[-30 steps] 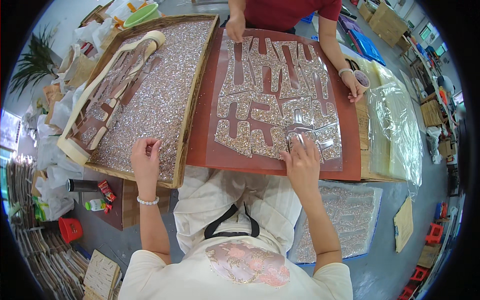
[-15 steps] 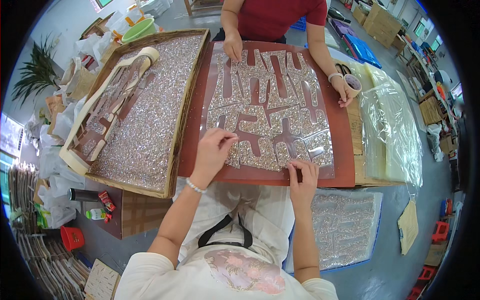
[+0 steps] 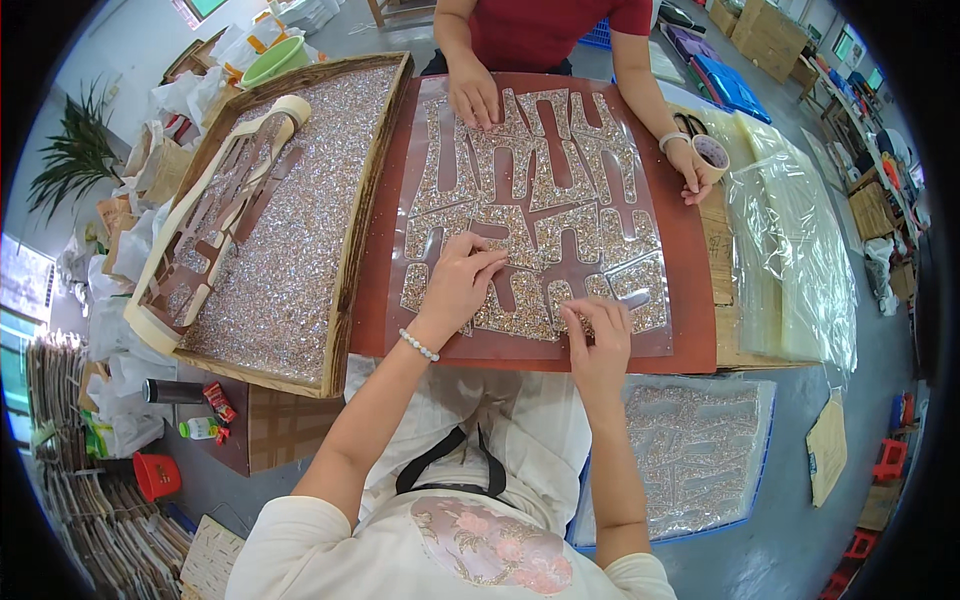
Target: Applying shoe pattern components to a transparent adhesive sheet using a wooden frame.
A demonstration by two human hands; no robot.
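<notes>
Left hand (image 3: 460,284) swings off the tray (image 3: 338,350) to the rhinestone-patterned sheet (image 3: 582,218), eight o'clock, joining right hand (image 3: 601,345) at five: both there now, grips I can't tell.

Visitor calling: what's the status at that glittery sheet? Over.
Left hand over glittery sheet, right hand at its near edge, fingers bent on both. Sheet flat on red board. Co-worker's hand covers part of its far end.

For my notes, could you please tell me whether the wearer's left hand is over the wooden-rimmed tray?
No, the wearer's left hand is over the glittering patterned sheet, right of the tray.
</notes>
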